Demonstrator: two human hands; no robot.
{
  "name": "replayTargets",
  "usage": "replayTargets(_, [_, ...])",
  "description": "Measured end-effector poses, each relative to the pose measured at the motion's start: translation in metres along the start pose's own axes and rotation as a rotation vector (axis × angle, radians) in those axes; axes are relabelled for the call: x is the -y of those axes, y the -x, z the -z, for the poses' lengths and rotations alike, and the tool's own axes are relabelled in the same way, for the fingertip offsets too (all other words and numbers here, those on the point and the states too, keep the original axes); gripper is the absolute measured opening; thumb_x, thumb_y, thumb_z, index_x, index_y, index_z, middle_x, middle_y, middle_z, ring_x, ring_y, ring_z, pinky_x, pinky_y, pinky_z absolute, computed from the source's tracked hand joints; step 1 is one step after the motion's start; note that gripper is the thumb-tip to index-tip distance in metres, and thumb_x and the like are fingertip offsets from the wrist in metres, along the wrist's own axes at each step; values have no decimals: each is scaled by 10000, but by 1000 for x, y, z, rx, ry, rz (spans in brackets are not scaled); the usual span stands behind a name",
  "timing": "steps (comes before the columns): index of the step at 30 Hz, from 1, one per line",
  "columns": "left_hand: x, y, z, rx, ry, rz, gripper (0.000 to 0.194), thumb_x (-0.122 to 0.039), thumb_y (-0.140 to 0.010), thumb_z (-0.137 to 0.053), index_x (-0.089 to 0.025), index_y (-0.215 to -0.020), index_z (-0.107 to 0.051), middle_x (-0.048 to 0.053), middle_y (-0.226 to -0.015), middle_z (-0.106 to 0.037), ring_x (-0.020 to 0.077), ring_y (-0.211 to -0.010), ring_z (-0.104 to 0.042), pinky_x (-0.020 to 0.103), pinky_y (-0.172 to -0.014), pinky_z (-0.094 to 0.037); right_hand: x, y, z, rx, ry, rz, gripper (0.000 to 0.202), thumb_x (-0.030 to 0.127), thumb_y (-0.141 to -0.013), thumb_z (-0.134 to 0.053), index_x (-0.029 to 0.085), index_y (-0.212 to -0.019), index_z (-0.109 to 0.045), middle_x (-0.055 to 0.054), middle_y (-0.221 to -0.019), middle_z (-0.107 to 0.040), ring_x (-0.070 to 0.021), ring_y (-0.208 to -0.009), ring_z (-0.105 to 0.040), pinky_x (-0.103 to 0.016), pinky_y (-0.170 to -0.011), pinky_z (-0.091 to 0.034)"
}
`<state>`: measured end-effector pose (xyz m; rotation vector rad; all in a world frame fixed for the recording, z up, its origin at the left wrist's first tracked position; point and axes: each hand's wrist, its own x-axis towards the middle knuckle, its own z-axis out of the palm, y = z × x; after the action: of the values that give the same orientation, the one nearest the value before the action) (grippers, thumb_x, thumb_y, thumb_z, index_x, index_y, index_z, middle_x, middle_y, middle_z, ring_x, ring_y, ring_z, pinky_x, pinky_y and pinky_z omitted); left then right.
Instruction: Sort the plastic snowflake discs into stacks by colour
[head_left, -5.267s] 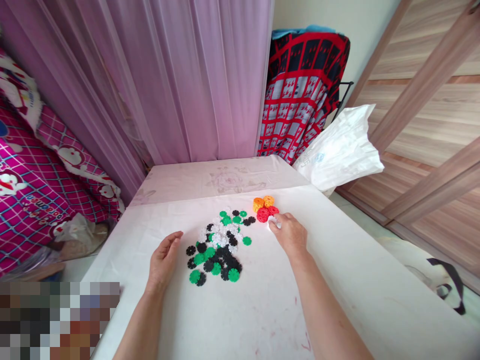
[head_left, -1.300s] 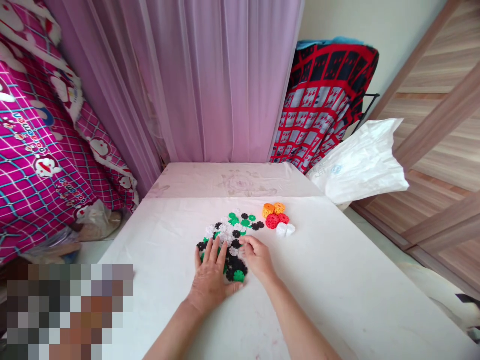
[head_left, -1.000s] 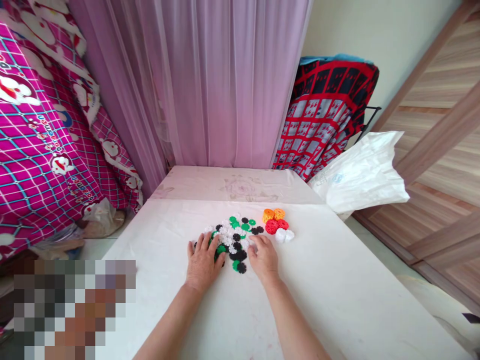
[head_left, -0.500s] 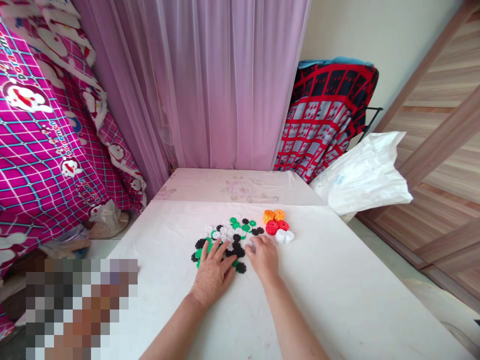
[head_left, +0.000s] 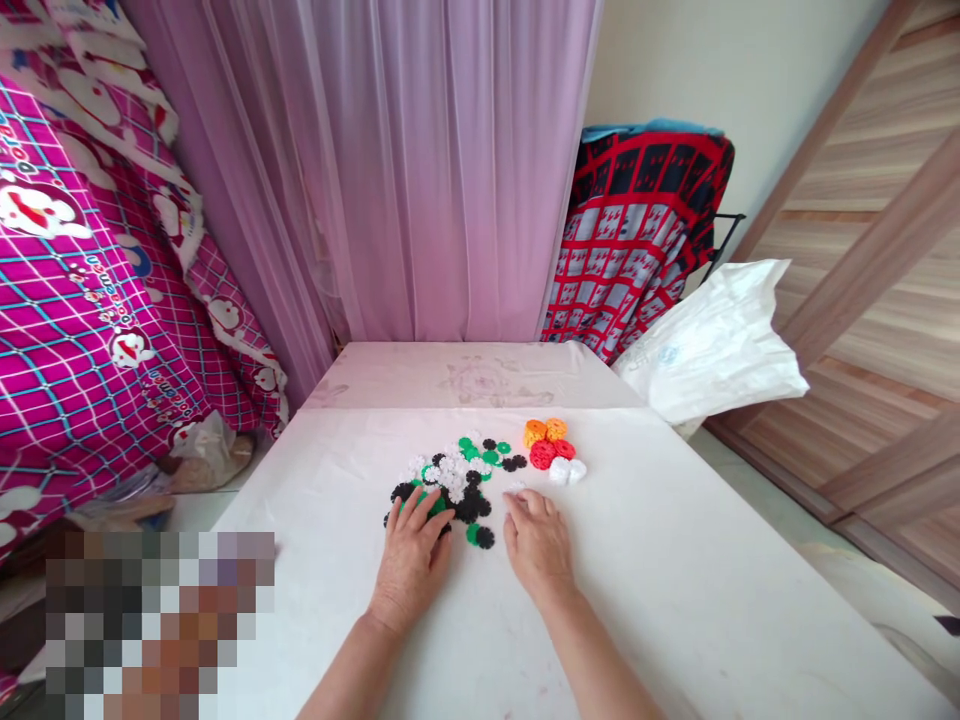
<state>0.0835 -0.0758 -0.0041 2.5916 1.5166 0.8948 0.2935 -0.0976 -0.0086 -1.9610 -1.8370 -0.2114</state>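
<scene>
A loose pile of notched plastic snowflake discs in black (head_left: 472, 508), green (head_left: 466, 444) and white (head_left: 452, 472) lies mid-table. My left hand (head_left: 411, 552) rests on the near left side of the pile, fingers spread, covering some of the discs. Right of the pile, my right hand (head_left: 541, 540) has its fingers bent and low to the table. At its fingertips shows a pale snowflake disc (head_left: 516, 487), partly hidden by them. Beyond that hand stand sorted stacks of discs: orange (head_left: 535, 433), red (head_left: 543, 455) and white (head_left: 560, 471).
A white cloth covers the table (head_left: 675, 560). A white plastic bag (head_left: 712, 345) sits at its right far edge. Behind are a purple curtain (head_left: 450, 180) and a chair draped in red patterned cloth (head_left: 637, 210). Pink patterned fabric (head_left: 90, 280) hangs at left.
My right hand has shifted right, away from the pile, with the pale snowflake disc at its fingertips. My left hand has drawn back slightly left, uncovering a green and a black disc.
</scene>
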Motion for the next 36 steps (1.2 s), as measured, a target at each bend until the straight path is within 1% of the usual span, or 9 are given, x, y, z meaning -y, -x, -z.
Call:
replayTargets(3, [3, 1, -1, -19, 13, 16, 329, -201, -904, -505, -289, -1146, -711, 65, -1353, -642, 325, -1344, -504, 639, -1088, -406, 6, -7, 0, 14, -3, -15, 332, 164, -904, -488, 234, -1158, -692, -95, -1209, -652, -256, -1052, -568, -370, -838, -398])
replayTargets(7, [7, 2, -6, -47, 60, 42, 313, -229, -909, -506, -292, -1134, -714, 57, -1345, -650, 319, -1336, -514, 634, -1087, -413, 6, -9, -1, 22, 0, -53, 306, 175, -908, -492, 221, -1136, -691, -96, -1221, -658, -256, -1076, -566, -371, -850, -393])
replayTargets(12, [22, -2, -13, -154, 211, 146, 304, -268, -913, -495, -265, -1117, -720, 71, -1281, -687, 287, -1287, -561, 587, -1091, -440, 5, -10, -3, -8, -25, -5, 342, 159, -910, -473, 222, -1173, -683, -90, -1211, -651, -236, -1050, -560, -361, -849, -393])
replayTargets(16, [35, -6, -10, -199, 363, 277, 303, -327, -916, -495, -253, -1095, -728, 69, -1244, -700, 252, -1257, -585, 506, -1095, -467, 11, -26, -6, -45, -70, 23, 351, 145, -902, -490, 251, -1167, -693, -79, -1148, -646, -224, -994, -542, -357, -847, -394])
replayTargets(20, [38, -7, -6, -223, 424, 355, 308, -355, -907, -506, -244, -1083, -733, 73, -1248, -699, 250, -1264, -581, 490, -1100, -466, 20, -50, -12, -33, -83, 3, 306, 198, -914, -513, 268, -1140, -707, -78, -1106, -637, -234, -977, -522, -364, -841, -384])
replayTargets(24, [36, -8, -5, -209, 425, 323, 293, -349, -901, -515, -251, -1062, -740, 66, -1233, -707, 247, -1249, -590, 493, -1106, -458, 27, -66, -19, -30, -69, -1, 315, 253, -885, -566, 244, -1172, -696, -113, -1241, -589, -280, -1103, -477, -410, -923, -363])
replayTargets(26, [35, -8, -4, -198, 419, 307, 293, -344, -904, -510, -253, -1063, -739, 64, -1224, -711, 244, -1240, -595, 491, -1100, -464, 29, -69, -21, -25, -69, -18, 303, 283, -867, -598, 226, -1143, -709, -125, -1279, -570, -297, -1150, -457, -428, -949, -354])
replayTargets(31, [34, -10, -3, -192, 411, 294, 300, -345, -905, -504, -245, -1061, -740, 72, -1207, -717, 249, -1211, -610, 494, -1075, -483, 29, -71, -23, -17, -108, -40, 196, 301, -865, -618, 224, -1001, -735, -109, -1287, -574, -282, -1160, -473, -420, -956, -359])
replayTargets(36, [34, -10, -3, -184, 406, 284, 300, -332, -901, -504, -249, -1067, -740, 71, -1209, -715, 247, -1188, -623, 487, -1064, -489, 24, -72, -29, -46, -166, -49, 133, 283, -848, -649, 208, -938, -713, -101, -1246, -605, -269, -1161, -485, -405, -973, -364])
